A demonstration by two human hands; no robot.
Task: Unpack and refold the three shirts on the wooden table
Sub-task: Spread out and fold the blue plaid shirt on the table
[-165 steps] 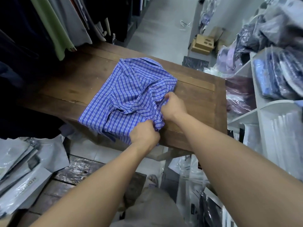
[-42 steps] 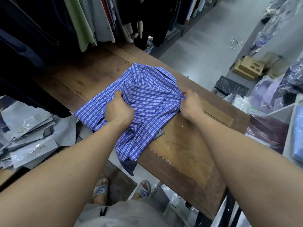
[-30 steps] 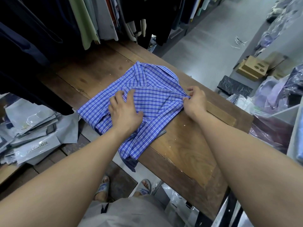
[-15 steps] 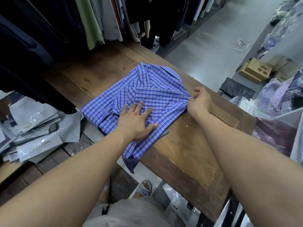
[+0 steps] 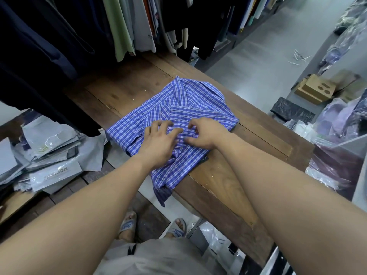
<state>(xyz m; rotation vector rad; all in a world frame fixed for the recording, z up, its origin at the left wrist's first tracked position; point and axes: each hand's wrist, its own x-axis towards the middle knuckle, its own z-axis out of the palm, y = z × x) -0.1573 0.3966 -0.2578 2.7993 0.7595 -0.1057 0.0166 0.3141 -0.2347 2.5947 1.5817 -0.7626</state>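
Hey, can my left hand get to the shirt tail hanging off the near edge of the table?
Probably yes. The left hand rests on the shirt close to the hanging tail, and nothing lies between them along the table edge.

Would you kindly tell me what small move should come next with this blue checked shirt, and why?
I would likely lift the hanging tail up onto the wooden table. The left hand presses the blue checked shirt at its middle, the right hand pinches a fold beside it, and the tail droops over the near edge, wrinkled.
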